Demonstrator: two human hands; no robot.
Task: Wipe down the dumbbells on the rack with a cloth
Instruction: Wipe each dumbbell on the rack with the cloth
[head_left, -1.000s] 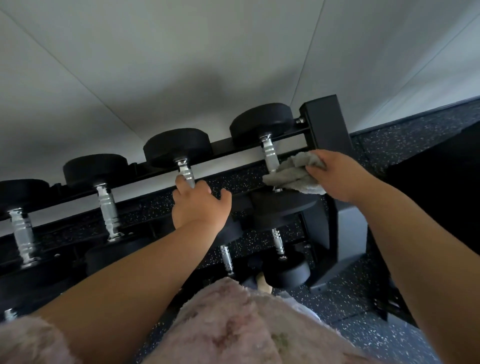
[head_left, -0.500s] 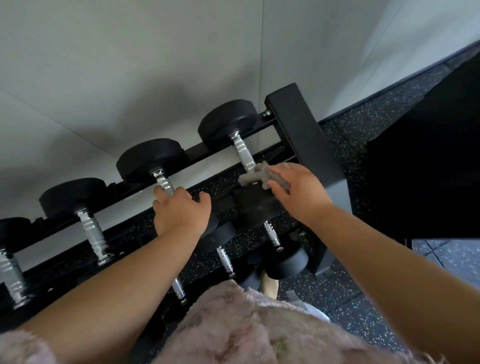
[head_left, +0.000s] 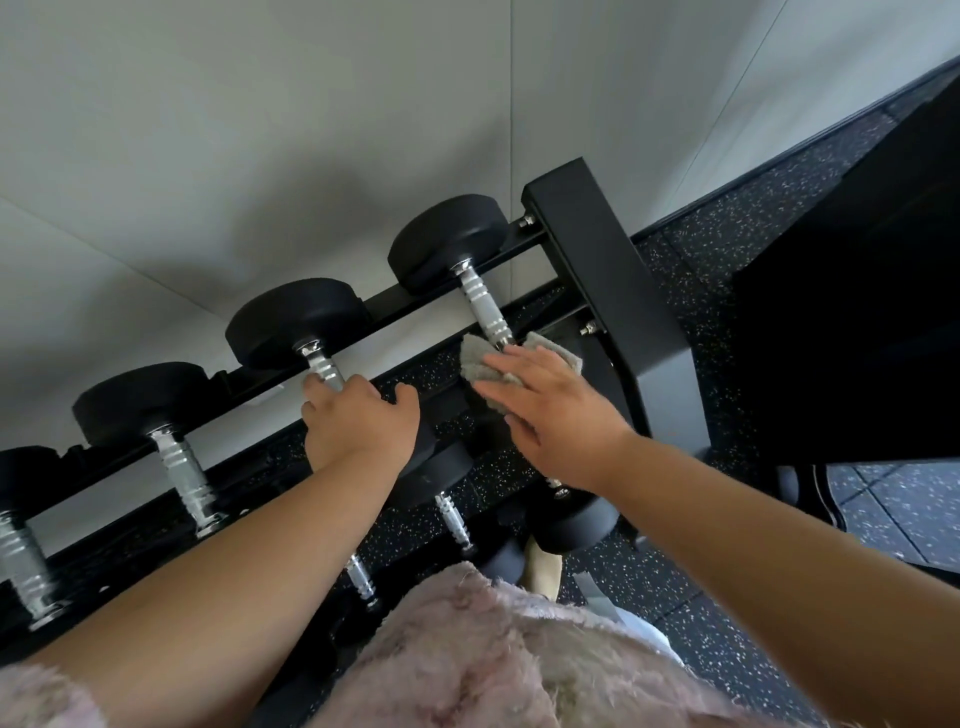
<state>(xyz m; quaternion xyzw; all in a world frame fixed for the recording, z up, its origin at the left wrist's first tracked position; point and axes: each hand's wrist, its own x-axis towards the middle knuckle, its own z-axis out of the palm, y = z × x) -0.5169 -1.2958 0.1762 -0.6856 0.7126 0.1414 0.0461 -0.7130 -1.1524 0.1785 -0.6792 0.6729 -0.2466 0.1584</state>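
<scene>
Several black dumbbells with chrome handles lie across the top tier of a black rack (head_left: 602, 270). My right hand (head_left: 556, 410) lies flat with straight fingers on a grey cloth (head_left: 485, 366), pressing it onto the near head of the rightmost dumbbell (head_left: 483, 301), just below its handle. My left hand (head_left: 358, 421) grips the handle of the second dumbbell from the right (head_left: 298, 325), fingers curled over it. Another two dumbbells (head_left: 182, 462) lie further left.
Lower tiers hold more dumbbells (head_left: 571, 519) under my arms. The rack's right upright stands just right of the cloth. A light wall (head_left: 311, 130) is close behind. A dark block (head_left: 857, 312) stands on the speckled floor (head_left: 883, 499) to the right.
My right hand has gone from bunching the cloth in curled fingers to spreading flat on it over the near dumbbell head. My left hand stays on the second dumbbell's handle.
</scene>
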